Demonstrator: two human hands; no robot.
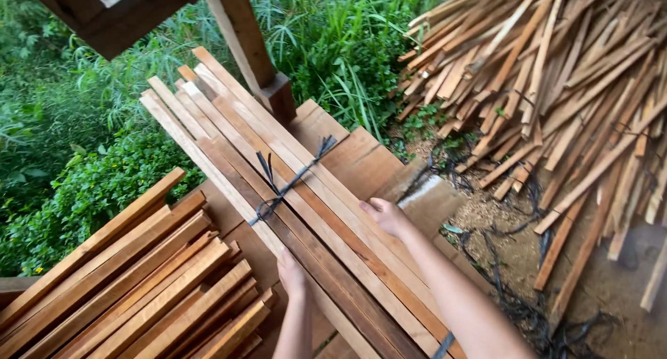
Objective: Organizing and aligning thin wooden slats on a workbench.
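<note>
The bundle of wooden slats is already bound — a black strap is knotted round its middle and another crosses its near end — and it lies lengthwise on the plank counter, its far end past the counter's far edge. The left hand clasps its left edge and the right hand its right, each grip clamped on the bundle; it has not joined the stacked slats by the counter's left edge, and a loose heap of slats lies on the ground beyond the right edge.

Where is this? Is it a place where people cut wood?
Probably an outdoor wood yard. Both hands, left hand and right hand, grasp a tied bundle of slats; a loose slat heap and tall grass lie nearby.
</note>
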